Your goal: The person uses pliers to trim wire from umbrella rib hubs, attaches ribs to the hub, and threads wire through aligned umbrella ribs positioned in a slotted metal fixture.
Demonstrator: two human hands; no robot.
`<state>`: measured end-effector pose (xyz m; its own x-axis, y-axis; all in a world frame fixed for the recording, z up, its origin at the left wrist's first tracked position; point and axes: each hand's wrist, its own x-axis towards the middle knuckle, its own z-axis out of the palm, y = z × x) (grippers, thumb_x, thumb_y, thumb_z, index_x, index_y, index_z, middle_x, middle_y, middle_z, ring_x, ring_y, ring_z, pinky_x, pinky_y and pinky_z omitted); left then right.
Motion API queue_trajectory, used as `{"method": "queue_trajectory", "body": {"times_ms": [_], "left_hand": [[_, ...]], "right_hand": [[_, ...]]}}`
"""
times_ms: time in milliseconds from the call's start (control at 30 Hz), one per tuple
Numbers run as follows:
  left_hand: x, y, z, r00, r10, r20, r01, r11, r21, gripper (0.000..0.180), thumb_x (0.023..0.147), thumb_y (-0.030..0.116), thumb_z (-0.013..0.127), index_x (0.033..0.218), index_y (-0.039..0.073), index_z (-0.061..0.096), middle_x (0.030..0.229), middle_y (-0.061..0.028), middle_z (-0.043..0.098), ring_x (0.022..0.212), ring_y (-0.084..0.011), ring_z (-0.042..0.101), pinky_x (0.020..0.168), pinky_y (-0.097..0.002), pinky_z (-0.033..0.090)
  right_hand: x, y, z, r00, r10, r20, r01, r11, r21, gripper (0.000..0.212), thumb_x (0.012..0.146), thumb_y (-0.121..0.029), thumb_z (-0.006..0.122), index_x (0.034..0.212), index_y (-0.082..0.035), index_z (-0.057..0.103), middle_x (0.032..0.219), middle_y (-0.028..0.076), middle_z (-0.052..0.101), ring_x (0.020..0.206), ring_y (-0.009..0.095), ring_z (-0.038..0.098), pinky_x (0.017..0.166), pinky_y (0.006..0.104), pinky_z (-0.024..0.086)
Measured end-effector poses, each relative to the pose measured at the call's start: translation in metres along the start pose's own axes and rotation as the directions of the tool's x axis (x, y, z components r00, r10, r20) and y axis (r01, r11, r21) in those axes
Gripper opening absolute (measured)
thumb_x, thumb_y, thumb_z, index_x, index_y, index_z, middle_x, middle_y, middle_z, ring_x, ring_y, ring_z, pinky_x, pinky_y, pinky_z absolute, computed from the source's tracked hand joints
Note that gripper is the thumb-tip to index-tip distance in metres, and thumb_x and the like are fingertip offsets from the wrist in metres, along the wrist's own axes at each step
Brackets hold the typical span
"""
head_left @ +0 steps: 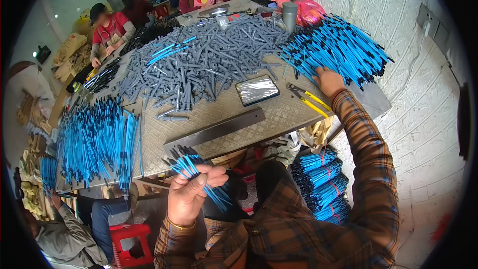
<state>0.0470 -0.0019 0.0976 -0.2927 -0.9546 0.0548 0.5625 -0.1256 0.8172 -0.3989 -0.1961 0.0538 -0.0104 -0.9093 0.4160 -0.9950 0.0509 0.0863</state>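
Note:
Thin blue rods with black ends [219,197] form a small bunch in my left hand [188,194], closed around them in front of my body. Their black tips stick up over the table's near edge. My right hand [328,80] reaches out to the near left edge of a large heap of blue rods [343,45]. Its fingers are bent and closed on a rod there, though the fingertips are partly hidden among the rods. Yellow-handled pliers [309,100] lie just below that hand.
A grey heap of plastic pieces [214,55] covers the table's middle. Nearer lie a metal bar [219,128] and a flat shiny packet [257,89]. More blue rods [94,144] lie at left; tied bundles [323,179] stand below right. Co-workers [110,30] sit around the table.

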Motion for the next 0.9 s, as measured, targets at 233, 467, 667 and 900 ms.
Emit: {"method": "queue_trajectory", "body": {"times_ms": [233, 467, 667, 900], "left_hand": [[-0.012, 0.004, -0.012, 0.992, -0.065, 0.106, 0.053, 0.992, 0.114, 0.031, 0.088, 0.01, 0.052, 0.116, -0.003, 0.051, 0.109, -0.0278, 0.057, 0.1, -0.0388, 0.058, 0.088, -0.0482, 0.044], [-0.02, 0.015, -0.015, 0.997, -0.073, -0.003, 0.073, 0.995, 0.074, 0.038, 0.087, 0.012, 0.053, 0.12, -0.004, 0.048, 0.118, -0.0283, 0.051, 0.111, -0.0392, 0.051, 0.093, -0.0481, 0.04], [-0.02, 0.016, -0.021, 0.997, -0.072, -0.014, 0.072, 0.996, 0.046, 0.04, 0.086, 0.012, 0.055, 0.122, -0.003, 0.046, 0.119, -0.0267, 0.051, 0.11, -0.0379, 0.051, 0.093, -0.0457, 0.042], [-0.008, 0.003, -0.013, 0.994, -0.049, -0.097, 0.045, 0.998, -0.044, 0.041, 0.084, 0.01, 0.058, 0.123, 0.0, 0.047, 0.116, -0.0211, 0.055, 0.108, -0.0337, 0.054, 0.091, -0.0416, 0.044]], "right_hand": [[0.01, 0.017, 0.031, 0.96, 0.136, 0.245, -0.141, 0.99, 0.002, 0.027, 0.084, -0.032, 0.05, 0.09, -0.008, 0.061, 0.088, 0.018, 0.061, 0.083, 0.035, 0.059, 0.072, 0.0452, 0.048], [0.001, 0.009, 0.024, 0.994, 0.049, 0.093, -0.053, 0.998, 0.039, 0.027, 0.083, -0.031, 0.053, 0.085, -0.005, 0.061, 0.086, 0.019, 0.061, 0.08, 0.037, 0.058, 0.069, 0.0446, 0.047], [0.005, 0.019, 0.018, 0.975, 0.147, -0.168, -0.076, 0.926, 0.37, 0.034, 0.085, -0.035, 0.056, 0.076, -0.002, 0.058, 0.075, 0.018, 0.058, 0.067, 0.034, 0.054, 0.06, 0.0418, 0.042], [-0.008, -0.034, -0.024, 0.968, 0.232, -0.098, -0.093, 0.691, 0.717, 0.035, 0.089, -0.03, 0.053, 0.07, -0.002, 0.049, 0.055, 0.006, 0.037, 0.053, 0.016, 0.036, 0.051, 0.0308, 0.035]]}}
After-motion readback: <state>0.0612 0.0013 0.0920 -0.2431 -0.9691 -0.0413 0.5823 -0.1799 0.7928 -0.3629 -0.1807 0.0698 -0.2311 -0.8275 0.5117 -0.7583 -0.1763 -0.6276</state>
